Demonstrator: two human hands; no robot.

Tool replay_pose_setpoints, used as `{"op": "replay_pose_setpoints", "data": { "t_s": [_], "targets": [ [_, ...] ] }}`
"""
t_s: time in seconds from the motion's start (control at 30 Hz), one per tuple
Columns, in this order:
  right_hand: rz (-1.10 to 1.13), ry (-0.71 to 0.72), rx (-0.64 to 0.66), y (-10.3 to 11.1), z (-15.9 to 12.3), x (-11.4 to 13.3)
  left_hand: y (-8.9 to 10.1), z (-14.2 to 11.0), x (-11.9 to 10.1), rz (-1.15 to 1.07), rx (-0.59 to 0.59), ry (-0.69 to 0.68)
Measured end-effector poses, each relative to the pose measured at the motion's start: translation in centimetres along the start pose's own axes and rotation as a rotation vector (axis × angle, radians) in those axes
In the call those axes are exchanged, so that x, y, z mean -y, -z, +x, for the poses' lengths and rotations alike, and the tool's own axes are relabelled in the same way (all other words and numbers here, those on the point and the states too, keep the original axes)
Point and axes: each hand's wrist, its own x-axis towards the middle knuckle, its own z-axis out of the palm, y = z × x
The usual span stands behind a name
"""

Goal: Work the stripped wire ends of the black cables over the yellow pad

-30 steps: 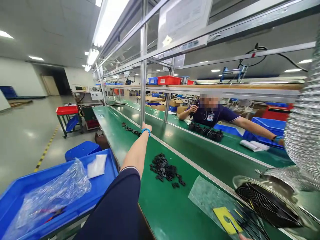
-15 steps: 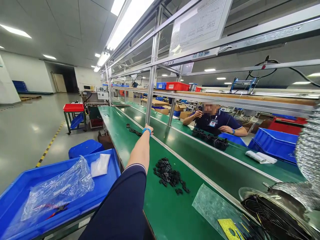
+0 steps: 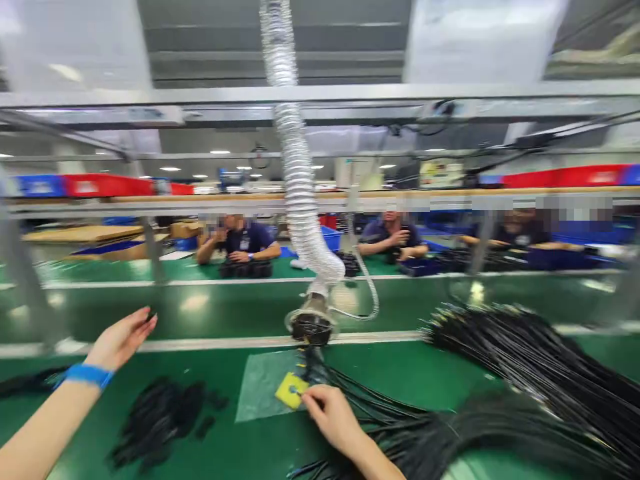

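Observation:
My left hand (image 3: 123, 340), with a blue wristband (image 3: 89, 375), is raised over the left of the bench. Its fingertips pinch a small black part (image 3: 151, 316), blurred by motion. Below it, to the right, lies a pile of black parts (image 3: 163, 413) on the green mat. My right hand (image 3: 334, 417) is low at the middle, thumb and finger pressed together beside a yellow sponge (image 3: 291, 391). What it pinches, if anything, is too blurred to make out. The sponge rests on a clear plastic sheet (image 3: 255, 393).
A silver duct (image 3: 299, 173) hangs down to a fume hood (image 3: 311, 323) behind the sponge. Bundles of black cables (image 3: 520, 360) cover the right side. Several co-workers sit across the bench, under a shelf (image 3: 225, 203) with red bins (image 3: 107, 185).
My view has swung right from the bench's left end to face the duct. My left hand has left the metal post and holds a small black part. My right hand has come into view.

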Motion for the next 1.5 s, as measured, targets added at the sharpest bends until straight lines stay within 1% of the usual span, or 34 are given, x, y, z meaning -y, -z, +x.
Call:
{"op": "replay_pose_setpoints", "data": {
  "t_s": [0.07,0.1,0.13,0.2,0.27,0.33,0.4,0.47,0.53,0.67,0.73,0.83,1.17,1.37,1.5],
  "targets": [
    [0.006,-0.007,-0.008,0.0,0.1,-0.3,-2.3,-0.7,3.7,-0.001,0.157,0.217],
    [0.012,-0.015,-0.013,0.1,0.0,-0.3,-3.3,-1.9,5.8,-0.005,0.263,0.293],
    [0.021,-0.025,-0.016,0.1,-0.1,-0.3,-4.3,-3.4,7.9,-0.006,0.353,0.336],
    [0.038,-0.053,-0.026,0.2,-0.4,-0.1,-6.2,-7.2,11.7,-0.012,0.382,0.395],
    [0.055,-0.077,-0.035,0.3,-0.5,0.2,-8.1,-10.6,14.4,-0.036,0.414,0.446],
    [0.069,-0.087,-0.043,0.4,-0.5,0.2,-9.6,-12.8,16.0,-0.054,0.449,0.464],
    [0.07,-0.074,-0.05,0.3,-0.4,0.1,-10.4,-13.7,17.0,-0.048,0.493,0.451],
    [0.056,-0.056,-0.06,0.3,-0.4,0.0,-10.6,-14.0,17.6,-0.012,0.532,0.427],
    [0.037,-0.042,-0.058,0.4,-0.4,-0.1,-10.3,-14.1,18.0,0.043,0.567,0.391],
    [0.014,-0.021,-0.039,0.6,-0.6,0.0,-9.6,-14.8,18.6,0.145,0.638,0.274],
    [0.014,-0.013,-0.036,0.6,-0.6,0.1,-9.4,-15.1,18.9,0.156,0.665,0.231],
    [0.032,-0.002,-0.032,0.6,-0.6,0.0,-9.3,-15.2,19.1,0.149,0.687,0.209],
    [0.032,-0.042,-0.024,0.3,-0.6,-0.1,-9.1,-15.7,17.6,0.186,0.666,0.221],
    [-0.031,-0.043,-0.029,0.2,-0.6,-0.1,-9.1,-15.3,17.5,0.214,0.633,0.207],
    [-0.058,-0.059,-0.024,0.2,-0.5,-0.1,-8.8,-15.1,17.9,0.263,0.629,0.143]
  ]
}}
